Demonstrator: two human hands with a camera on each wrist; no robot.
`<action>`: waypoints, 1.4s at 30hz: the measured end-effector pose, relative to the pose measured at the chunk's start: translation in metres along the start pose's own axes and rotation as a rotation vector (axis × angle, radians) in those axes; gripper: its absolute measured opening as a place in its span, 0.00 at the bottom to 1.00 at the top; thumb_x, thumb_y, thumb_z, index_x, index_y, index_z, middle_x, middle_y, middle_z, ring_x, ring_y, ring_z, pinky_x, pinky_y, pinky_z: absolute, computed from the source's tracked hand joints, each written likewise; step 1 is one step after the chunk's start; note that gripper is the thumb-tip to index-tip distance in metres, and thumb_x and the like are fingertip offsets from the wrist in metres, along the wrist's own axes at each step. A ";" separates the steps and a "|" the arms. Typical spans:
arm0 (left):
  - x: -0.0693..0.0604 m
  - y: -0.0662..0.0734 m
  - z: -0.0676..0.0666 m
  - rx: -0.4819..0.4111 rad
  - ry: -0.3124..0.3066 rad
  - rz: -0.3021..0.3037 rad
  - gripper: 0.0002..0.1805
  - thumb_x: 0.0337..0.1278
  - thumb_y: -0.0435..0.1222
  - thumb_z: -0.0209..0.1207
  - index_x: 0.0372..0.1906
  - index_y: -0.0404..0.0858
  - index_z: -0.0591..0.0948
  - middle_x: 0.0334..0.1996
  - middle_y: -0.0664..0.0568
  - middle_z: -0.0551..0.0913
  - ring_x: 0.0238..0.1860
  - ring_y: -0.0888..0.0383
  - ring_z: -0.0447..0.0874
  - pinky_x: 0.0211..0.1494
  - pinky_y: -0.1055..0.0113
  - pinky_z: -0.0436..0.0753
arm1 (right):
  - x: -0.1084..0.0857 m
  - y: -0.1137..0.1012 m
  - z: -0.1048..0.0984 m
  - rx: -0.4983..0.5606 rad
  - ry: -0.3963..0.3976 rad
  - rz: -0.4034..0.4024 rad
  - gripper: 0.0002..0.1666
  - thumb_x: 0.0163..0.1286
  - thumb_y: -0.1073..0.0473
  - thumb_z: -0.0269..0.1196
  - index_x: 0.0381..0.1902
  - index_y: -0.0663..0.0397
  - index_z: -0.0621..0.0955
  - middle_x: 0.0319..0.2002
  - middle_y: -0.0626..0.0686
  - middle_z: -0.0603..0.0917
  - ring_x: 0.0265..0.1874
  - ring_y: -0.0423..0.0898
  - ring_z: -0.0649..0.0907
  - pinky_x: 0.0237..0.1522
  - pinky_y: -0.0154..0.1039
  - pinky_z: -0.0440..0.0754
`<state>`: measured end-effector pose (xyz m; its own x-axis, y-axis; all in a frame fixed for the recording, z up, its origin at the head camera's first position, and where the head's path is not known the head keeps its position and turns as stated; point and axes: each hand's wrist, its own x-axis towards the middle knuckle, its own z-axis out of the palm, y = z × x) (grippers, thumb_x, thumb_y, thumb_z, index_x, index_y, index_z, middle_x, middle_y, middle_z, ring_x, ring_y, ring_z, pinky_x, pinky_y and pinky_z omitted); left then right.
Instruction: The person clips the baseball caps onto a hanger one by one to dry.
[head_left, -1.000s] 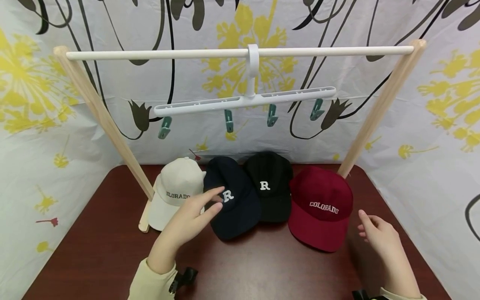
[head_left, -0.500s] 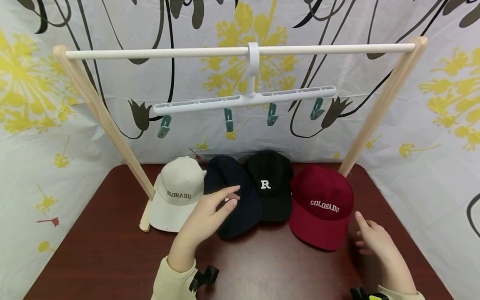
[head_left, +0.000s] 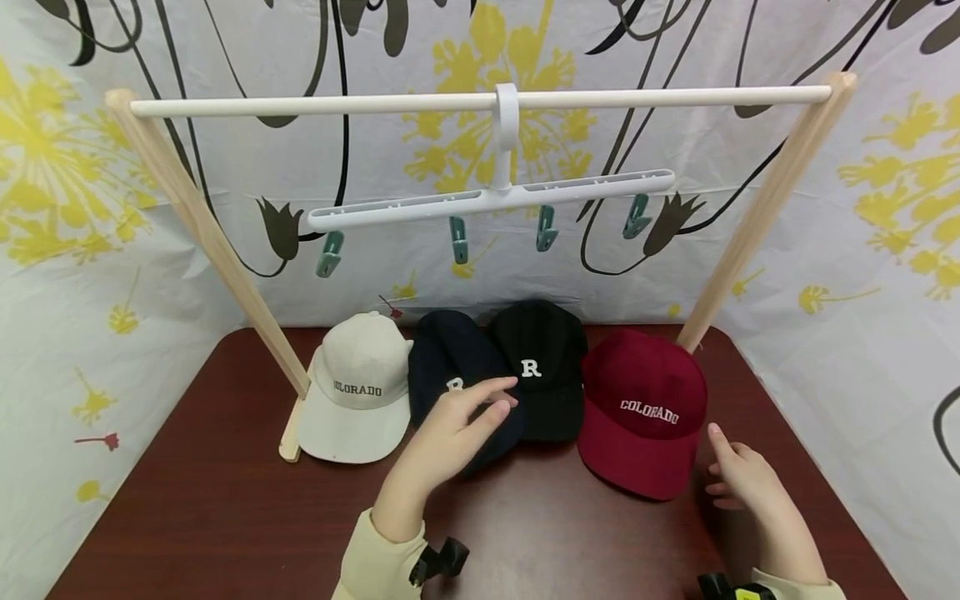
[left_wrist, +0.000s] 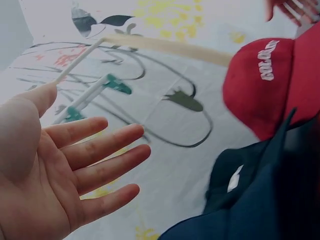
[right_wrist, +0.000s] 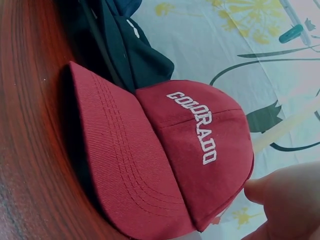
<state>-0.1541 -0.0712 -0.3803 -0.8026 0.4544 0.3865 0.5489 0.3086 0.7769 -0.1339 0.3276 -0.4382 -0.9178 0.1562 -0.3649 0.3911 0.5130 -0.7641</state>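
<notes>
Four caps lie side by side: a white cap (head_left: 352, 429) lettered COLORADO, a navy cap (head_left: 442, 346) and a black cap (head_left: 536, 333), both with a white R, and a red cap (head_left: 637, 454) lettered COLORADO. My left hand (head_left: 448, 433) hovers over the navy cap and partly hides its letter and brim. In the left wrist view its fingers (left_wrist: 105, 170) are spread and hold nothing. My right hand (head_left: 753, 492) is beside the red cap. Its thumb (right_wrist: 257, 192) lies close to the crown's edge in the right wrist view; contact cannot be told.
A wooden rack with a white rod (head_left: 315, 106) stands over the caps. From it hangs a white hanger (head_left: 420, 210) with several green clips (head_left: 458, 240). The dark brown table (head_left: 202, 500) extends toward me, and a flower-printed cloth (head_left: 67, 317) stands behind.
My left hand has moved right, from between the white and navy caps to over the navy cap's brim. My right hand has shifted slightly left toward the red cap. The caps stay put.
</notes>
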 end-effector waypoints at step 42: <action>0.011 -0.003 0.115 -0.099 -0.079 -0.169 0.22 0.70 0.47 0.50 0.61 0.38 0.76 0.53 0.50 0.80 0.47 0.66 0.80 0.51 0.73 0.76 | 0.004 0.001 0.011 0.110 -0.034 0.009 0.52 0.75 0.35 0.32 0.63 0.88 0.45 0.40 0.74 0.76 0.30 0.58 0.85 0.33 0.51 0.84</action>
<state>-0.1373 0.0289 -0.4352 -0.8584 0.4684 0.2093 0.3792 0.3046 0.8737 -0.1369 0.3198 -0.4463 -0.9122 0.1305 -0.3885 0.4061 0.4153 -0.8140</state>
